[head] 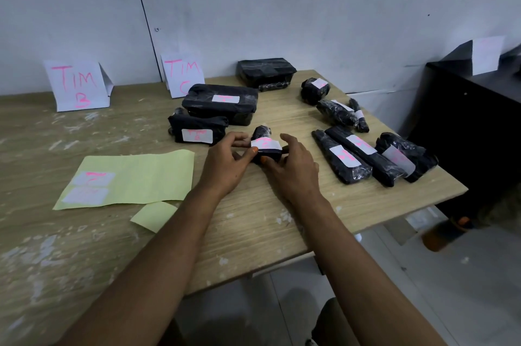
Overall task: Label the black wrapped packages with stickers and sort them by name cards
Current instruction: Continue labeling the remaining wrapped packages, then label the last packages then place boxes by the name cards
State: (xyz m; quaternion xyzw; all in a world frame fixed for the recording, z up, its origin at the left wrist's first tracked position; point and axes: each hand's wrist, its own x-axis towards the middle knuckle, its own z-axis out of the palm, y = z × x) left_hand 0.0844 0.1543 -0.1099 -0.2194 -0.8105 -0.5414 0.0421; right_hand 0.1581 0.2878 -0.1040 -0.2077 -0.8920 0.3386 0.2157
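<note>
At frame centre, the left hand [225, 161] and right hand [293, 168] pinch a small black package [265, 152] between curled fingers [244, 139], its white sticker [266, 144] facing up, on the table [253, 221].

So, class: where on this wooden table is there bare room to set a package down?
Bare wood lies left, between the white TIM B card and the yellow backing sheet, and along the near edge. The right end, around the long black wrapped packages, is crowded.
</note>
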